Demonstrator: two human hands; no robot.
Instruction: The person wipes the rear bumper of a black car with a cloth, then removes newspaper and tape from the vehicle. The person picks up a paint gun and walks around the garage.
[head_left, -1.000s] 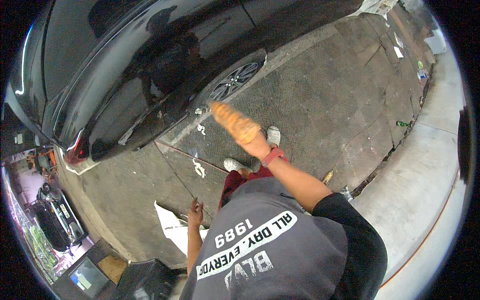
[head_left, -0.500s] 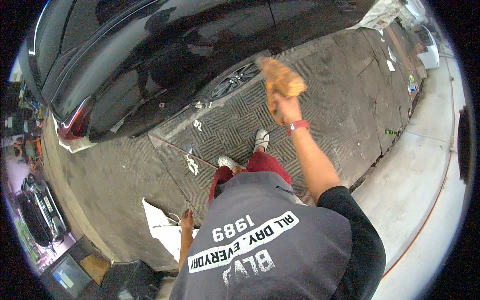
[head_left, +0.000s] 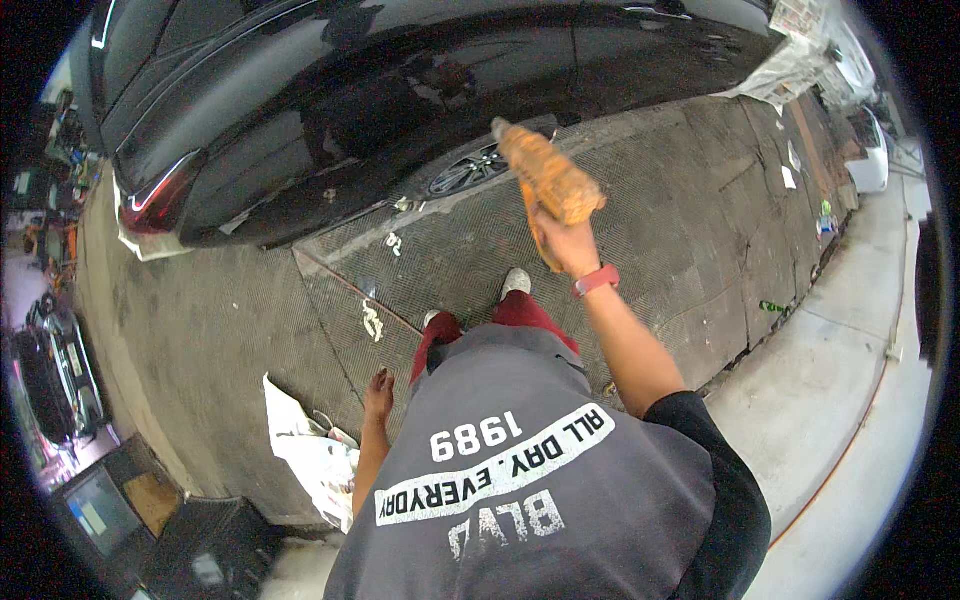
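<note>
My right hand (head_left: pixel 568 243) is closed around the handle of an orange heat gun (head_left: pixel 555 175). Its grey metal nozzle points up and left, toward the side of a glossy black car (head_left: pixel 380 110). In this view the nozzle lies just above the car's wheel (head_left: pixel 468 171); I cannot tell how far it is from the panel. A red band circles my right wrist. My left hand (head_left: pixel 379 396) hangs low by my side, fingers loosely extended, with nothing seen in it.
White sheeting (head_left: pixel 300 440) lies by my left side. Scraps of crumpled tape (head_left: pixel 372 320) litter the dark textured floor (head_left: pixel 640 240). Masking paper (head_left: pixel 775 80) covers the car's far right end. Dark cabinets (head_left: pixel 215 545) stand at lower left. A pale concrete strip (head_left: pixel 830 370) runs along the right.
The heat gun has swung left, its nozzle now further over the car's side. My view has shifted, and my left hand hangs a little higher in the picture.
</note>
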